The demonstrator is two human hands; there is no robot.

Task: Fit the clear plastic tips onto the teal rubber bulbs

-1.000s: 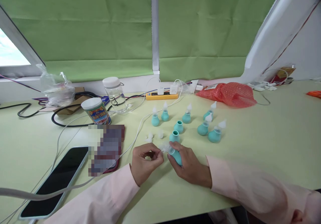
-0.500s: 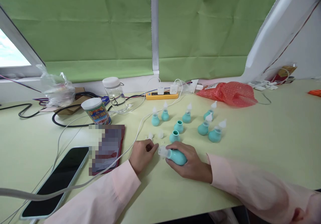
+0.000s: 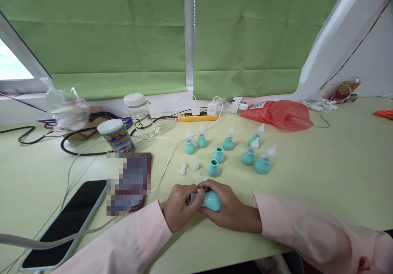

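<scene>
Low near the table's front edge, my right hand (image 3: 231, 208) is wrapped round a teal nasal aspirator bulb (image 3: 212, 201) lying on its side. From its left end sticks a clear collar (image 3: 191, 198), pinched between the fingers and thumb of my left hand (image 3: 180, 209); the fingers partly cover it. Just beyond stand two open-necked teal bulbs, one nearer (image 3: 213, 169) and one farther (image 3: 218, 156). Small white tips (image 3: 182, 168) and a translucent round piece (image 3: 195, 165) lie to their left. Several aspirators with pointed tips (image 3: 262, 166) stand behind and to the right.
On the left are a black-screened phone (image 3: 64, 225), a phone in a red case (image 3: 130, 186), a printed tub (image 3: 116, 137) and a clear bottle (image 3: 140, 116). A white cable (image 3: 167, 161) crosses the table. Behind lie a yellow power strip (image 3: 196, 118) and red bubble wrap (image 3: 281, 115).
My left hand has moved right and closed on the clear collar. The bulb in my right hand has shifted slightly left and nearer me. Small clear pieces now show beyond my hands.
</scene>
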